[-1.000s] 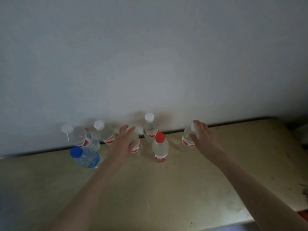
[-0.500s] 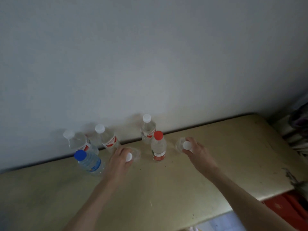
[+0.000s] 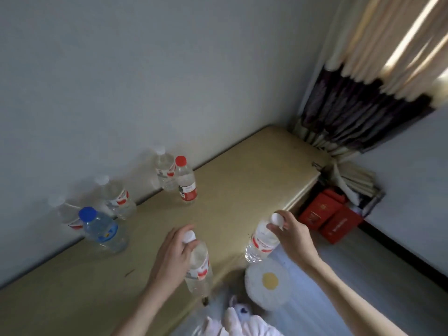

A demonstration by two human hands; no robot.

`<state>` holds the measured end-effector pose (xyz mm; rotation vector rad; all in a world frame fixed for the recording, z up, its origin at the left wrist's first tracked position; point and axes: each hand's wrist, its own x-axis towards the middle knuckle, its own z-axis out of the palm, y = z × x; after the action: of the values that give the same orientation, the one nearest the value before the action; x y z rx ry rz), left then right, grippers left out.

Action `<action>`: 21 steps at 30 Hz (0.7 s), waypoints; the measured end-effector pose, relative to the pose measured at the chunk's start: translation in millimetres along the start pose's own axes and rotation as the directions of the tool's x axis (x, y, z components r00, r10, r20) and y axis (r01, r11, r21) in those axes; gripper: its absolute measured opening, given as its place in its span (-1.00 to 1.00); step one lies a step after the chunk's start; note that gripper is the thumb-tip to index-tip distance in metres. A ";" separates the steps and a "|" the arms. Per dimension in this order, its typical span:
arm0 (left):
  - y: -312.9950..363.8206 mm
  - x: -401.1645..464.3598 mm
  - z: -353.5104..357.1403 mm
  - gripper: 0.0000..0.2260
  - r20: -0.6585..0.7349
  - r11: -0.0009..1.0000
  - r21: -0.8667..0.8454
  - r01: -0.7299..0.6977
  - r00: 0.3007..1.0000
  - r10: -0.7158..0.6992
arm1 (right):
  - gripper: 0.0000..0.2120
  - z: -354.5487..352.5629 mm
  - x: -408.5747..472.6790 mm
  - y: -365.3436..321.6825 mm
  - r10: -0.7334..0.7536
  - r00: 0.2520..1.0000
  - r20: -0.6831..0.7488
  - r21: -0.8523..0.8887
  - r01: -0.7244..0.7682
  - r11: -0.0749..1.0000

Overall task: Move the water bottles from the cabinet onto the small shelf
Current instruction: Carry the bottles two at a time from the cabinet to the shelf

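While gripping a white-capped bottle (image 3: pixel 199 267) by the neck and cap, left hand (image 3: pixel 171 257) curled over its top at about 6 o'clock in the view, fingers wrapped round the cap, bottle body hanging down toward 5 o'clock from the palm, over the near edge of the tan cabinet top (image 3: pixel 242 180). Right hand (image 3: pixel 292 235) at roughly 4 o'clock, fingers and thumb pinching the white cap of a second white-capped bottle (image 3: pixel 260 241), its body slanting away from the hand toward 8 o'clock, red label showing, base just past the cabinet's front edge. Both held bottles lifted, clear plastic with water inside. Left on the cabinet top, upright: a blue-capped bottle (image 3: pixel 103 230) at 9 o'clock, near the left hand but apart from it; behind it toward 10 o'clock two more clear bottles with white caps, one (image 3: pixel 66 212) partly hidden by the blue-capped one, the other (image 3: pixel 116 196) just beside the wall (image 3: pixel 169 69). Farther back toward 11 o'clock, a red-capped bottle (image 3: pixel 185 183) standing just in front of another white-capped one (image 3: pixel 164 172), the pair close enough to overlap, contact not certain. Below the cabinet, toward 5 o'clock, a white round cushion with a yellow centre (image 3: pixel 268 282) on the floor; at 3 o'clock red boxes (image 3: pixel 329 218) by the cabinet's end; at 1 o'clock a curtain (image 3: pixel 378 76), pale above and dark below. Small shelf not identifiable in this view
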<state>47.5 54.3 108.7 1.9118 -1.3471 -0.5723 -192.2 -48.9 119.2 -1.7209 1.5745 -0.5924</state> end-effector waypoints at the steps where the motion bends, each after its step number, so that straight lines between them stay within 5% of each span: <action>1: 12.3 -10.4 6.9 -0.75 0.056 0.999 -0.035 -0.014 0.998 0.016 | -0.70 -12.7 -23.7 9.8 0.044 0.998 -0.043 0.034 -0.042 0.999; 12: 134.4 -101.1 90.3 -0.80 0.363 0.964 -0.220 -0.151 0.904 0.224 | -0.80 -118.5 -224.2 115.9 0.290 0.843 -0.454 0.316 -0.152 0.937; 21: 246.1 -251.1 204.0 -0.77 0.553 0.852 -0.372 -0.368 0.649 0.522 | -0.78 -214.9 -441.0 207.8 0.516 0.511 -0.688 0.459 -0.246 0.854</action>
<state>-336.7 178.9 153.7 1.1306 -2.0045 -1.1266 -553.1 341.3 156.3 -0.7820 2.2316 -1.4180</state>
